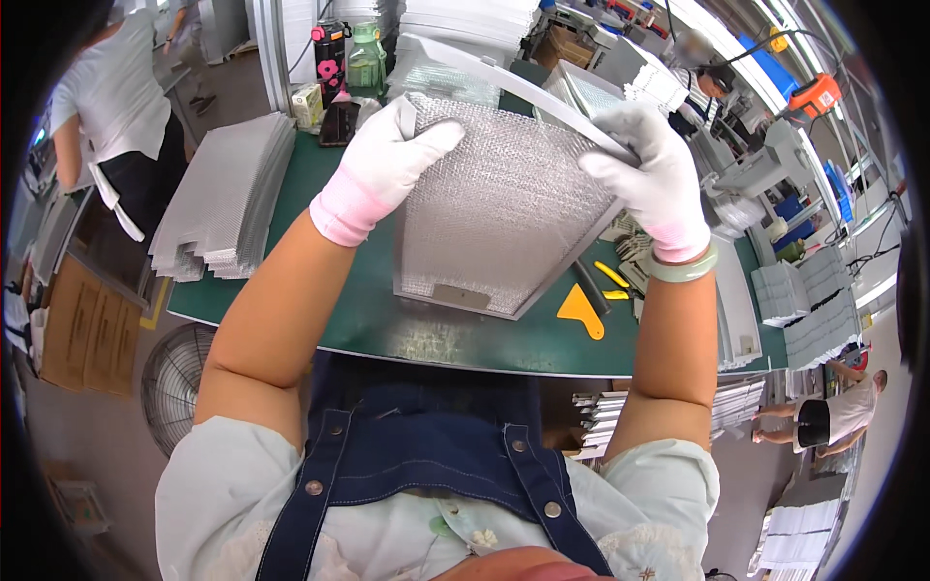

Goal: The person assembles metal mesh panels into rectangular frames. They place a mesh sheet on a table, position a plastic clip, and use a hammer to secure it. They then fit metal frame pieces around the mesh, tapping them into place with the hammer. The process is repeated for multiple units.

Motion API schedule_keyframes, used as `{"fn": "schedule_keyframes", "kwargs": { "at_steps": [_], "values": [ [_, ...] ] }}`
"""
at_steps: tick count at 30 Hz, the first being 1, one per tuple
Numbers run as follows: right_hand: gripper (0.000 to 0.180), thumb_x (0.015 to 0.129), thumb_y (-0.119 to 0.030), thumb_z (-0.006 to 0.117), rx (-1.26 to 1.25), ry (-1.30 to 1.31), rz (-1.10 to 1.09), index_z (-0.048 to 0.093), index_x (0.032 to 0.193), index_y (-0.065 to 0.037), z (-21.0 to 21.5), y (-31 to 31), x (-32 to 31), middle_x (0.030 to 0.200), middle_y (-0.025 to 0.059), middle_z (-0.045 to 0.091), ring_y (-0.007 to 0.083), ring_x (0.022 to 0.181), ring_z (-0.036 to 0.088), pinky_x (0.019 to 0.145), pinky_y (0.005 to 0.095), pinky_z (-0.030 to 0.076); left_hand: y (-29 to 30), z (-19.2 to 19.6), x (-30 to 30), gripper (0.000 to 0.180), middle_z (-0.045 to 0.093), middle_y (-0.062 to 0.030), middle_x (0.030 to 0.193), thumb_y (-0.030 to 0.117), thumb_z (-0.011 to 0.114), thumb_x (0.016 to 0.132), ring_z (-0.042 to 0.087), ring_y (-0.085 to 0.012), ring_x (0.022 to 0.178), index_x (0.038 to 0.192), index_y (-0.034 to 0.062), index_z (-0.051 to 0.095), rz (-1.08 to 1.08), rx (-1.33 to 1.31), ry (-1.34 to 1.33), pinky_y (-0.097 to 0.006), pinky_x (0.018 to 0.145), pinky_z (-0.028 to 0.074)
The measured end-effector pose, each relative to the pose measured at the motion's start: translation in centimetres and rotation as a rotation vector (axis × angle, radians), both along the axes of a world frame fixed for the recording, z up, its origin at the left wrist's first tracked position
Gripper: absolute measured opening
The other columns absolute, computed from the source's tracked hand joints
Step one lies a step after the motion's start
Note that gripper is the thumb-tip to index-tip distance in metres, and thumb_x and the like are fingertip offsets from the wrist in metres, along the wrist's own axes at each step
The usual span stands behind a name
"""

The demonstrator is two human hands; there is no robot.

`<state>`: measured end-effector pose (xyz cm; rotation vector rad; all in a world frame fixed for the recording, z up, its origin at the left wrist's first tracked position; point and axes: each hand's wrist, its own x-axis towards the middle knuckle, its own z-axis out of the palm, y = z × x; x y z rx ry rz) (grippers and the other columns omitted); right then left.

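Both my hands wear white gloves with pink cuffs. Between them a silvery metal mesh filter panel (494,198) is tilted up over the green worktable (387,334), thin metal edging along its sides and bottom. My left hand (387,160) is closed on its upper left corner, thumb on the mesh. At the upper right corner my right hand (659,160) grips a light metal frame strip (528,92), thumb against the panel. That strip slants up leftward, its far end standing apart from the mesh. A yellow scraper (583,312) and yellow-handled pliers (610,279) lie near the panel's right side.
Stacked mesh sheets (228,189) stand at the left, more white stacks (465,24) at the back. A green bottle (366,60) and a dark flask (330,60) are behind my left hand. Small metal parts (635,254) lie at right. A floor fan (176,382) stands left; co-workers (121,92) are around.
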<state>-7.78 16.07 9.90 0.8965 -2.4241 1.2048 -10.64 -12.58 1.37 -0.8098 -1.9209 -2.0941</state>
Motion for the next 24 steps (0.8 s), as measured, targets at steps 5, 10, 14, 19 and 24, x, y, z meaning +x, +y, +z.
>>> {"fn": "schedule_keyframes", "kwargs": {
  "at_steps": [5,10,14,19,24],
  "values": [
    [0.036,0.085,-0.005,0.073,0.033,0.041,0.084,0.066,0.121,-0.001,0.2,0.1,-1.4,0.105,0.0068,0.072,0.0106,0.095,0.065,0.086,0.0253,0.051,0.8,1.0,0.5,0.026,0.066,-0.0028,0.103,0.014,0.065,0.094,0.059,-0.0095,0.094,0.114,-0.0025,0.061,0.047,0.008,0.014,-0.026,0.086,0.047],
    [0.036,0.085,-0.002,0.073,-0.009,-0.11,0.071,0.066,0.12,0.003,0.4,-0.5,-1.7,0.102,0.0036,0.07,0.0094,0.093,0.064,0.085,0.0246,0.051,0.5,0.8,-0.7,0.026,0.067,-0.0043,0.107,0.014,0.064,0.095,0.059,-0.0096,0.097,0.115,-0.0019,0.06,-0.068,0.049,0.025,-0.027,0.089,0.048],
    [0.032,0.084,0.002,0.072,0.04,-0.032,-0.012,0.068,0.116,0.004,1.1,-0.9,0.5,0.101,0.006,0.07,0.0099,0.091,0.065,0.084,0.0236,0.051,0.4,2.3,1.9,0.027,0.067,-0.0042,0.107,0.016,0.062,0.097,0.058,-0.0094,0.099,0.116,-0.0021,0.06,-0.078,0.068,0.048,-0.028,0.091,0.047],
    [0.032,0.084,0.003,0.073,-0.142,-0.099,0.05,0.068,0.115,0.005,1.0,-0.5,5.4,0.104,0.0077,0.071,0.0108,0.094,0.065,0.087,0.0244,0.051,0.3,3.0,7.5,0.028,0.065,-0.0017,0.102,0.02,0.057,0.1,0.055,-0.0085,0.092,0.117,-0.0029,0.059,0.042,0.0,0.004,-0.028,0.087,0.047],
    [0.03,0.087,-0.002,0.072,-0.019,-0.249,0.028,0.067,0.115,0.006,-3.1,-0.1,4.5,0.102,0.0067,0.072,0.0094,0.091,0.064,0.085,0.024,0.05,1.6,-2.1,7.2,0.027,0.064,-0.0019,0.107,0.018,0.053,0.102,0.056,-0.0079,0.097,0.117,-0.0033,0.059,-0.109,0.193,-0.221,-0.027,0.09,0.046]
  ]
}}
